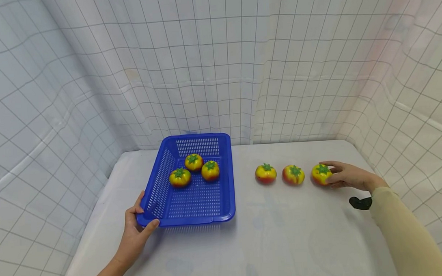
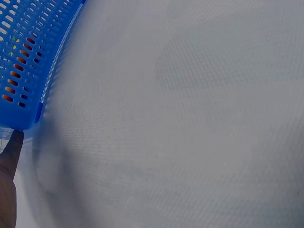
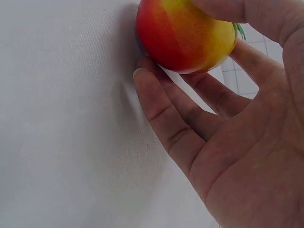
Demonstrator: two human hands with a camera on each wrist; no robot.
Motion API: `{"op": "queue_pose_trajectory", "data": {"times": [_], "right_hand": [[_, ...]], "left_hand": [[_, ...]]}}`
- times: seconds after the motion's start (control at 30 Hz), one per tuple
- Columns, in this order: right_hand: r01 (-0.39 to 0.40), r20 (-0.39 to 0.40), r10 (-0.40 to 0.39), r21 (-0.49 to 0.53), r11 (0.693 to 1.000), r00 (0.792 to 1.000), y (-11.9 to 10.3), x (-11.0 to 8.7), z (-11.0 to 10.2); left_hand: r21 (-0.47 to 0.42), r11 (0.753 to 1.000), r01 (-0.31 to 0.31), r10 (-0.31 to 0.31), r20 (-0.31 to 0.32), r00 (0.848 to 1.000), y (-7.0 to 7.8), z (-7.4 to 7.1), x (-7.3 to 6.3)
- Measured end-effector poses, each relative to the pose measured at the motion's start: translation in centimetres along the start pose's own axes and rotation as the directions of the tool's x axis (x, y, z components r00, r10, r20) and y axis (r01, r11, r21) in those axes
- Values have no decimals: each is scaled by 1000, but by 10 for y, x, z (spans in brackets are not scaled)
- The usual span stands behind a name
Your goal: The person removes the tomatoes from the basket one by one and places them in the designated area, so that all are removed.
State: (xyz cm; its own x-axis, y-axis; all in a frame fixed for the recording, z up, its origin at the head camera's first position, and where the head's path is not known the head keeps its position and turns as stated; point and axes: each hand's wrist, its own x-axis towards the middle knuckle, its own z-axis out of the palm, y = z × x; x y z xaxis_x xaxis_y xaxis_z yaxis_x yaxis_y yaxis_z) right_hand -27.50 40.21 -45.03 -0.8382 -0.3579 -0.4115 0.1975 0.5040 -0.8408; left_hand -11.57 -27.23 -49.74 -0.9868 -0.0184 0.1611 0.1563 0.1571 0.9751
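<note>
Biggest of all, the white curtain with its dark grid fills the back and both sides, hanging in loose folds, and below it spreads the white table, faintly smudged in places. Over on the left of that surface, here's the blue basket, rectangular and slotted all over. From the near right corner comes a pale sleeve. Now the hands! The left hand has the basket by its near left corner, thumb on top of the rim, fingers round the left side, a clear grip; the left wrist view catches just one digit against the slotted wall. And the right hand, out on the far right, has thumb and fingers curved about the end tomato, gripping it; whether that one touches the table, I can't tell. On to the others, all yellow and red: the middle tomato sits just beside it, then the inner tomato, the three in a row right of the basket. Inside the basket, a front tomato, a back tomato and a side tomato cluster towards the far end. Smaller now, a black piece at the right wrist, and smallest, green leafy tops on the tomatoes.
</note>
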Motion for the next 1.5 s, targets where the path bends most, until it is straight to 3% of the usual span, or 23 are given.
{"op": "queue_pose_trajectory", "data": {"times": [1.5], "right_hand": [[-22, -3, 22, -47, 999, 1000, 2, -4, -4]], "left_hand": [[4, 1000, -1, 1, 3, 1000, 1, 0, -1]]}}
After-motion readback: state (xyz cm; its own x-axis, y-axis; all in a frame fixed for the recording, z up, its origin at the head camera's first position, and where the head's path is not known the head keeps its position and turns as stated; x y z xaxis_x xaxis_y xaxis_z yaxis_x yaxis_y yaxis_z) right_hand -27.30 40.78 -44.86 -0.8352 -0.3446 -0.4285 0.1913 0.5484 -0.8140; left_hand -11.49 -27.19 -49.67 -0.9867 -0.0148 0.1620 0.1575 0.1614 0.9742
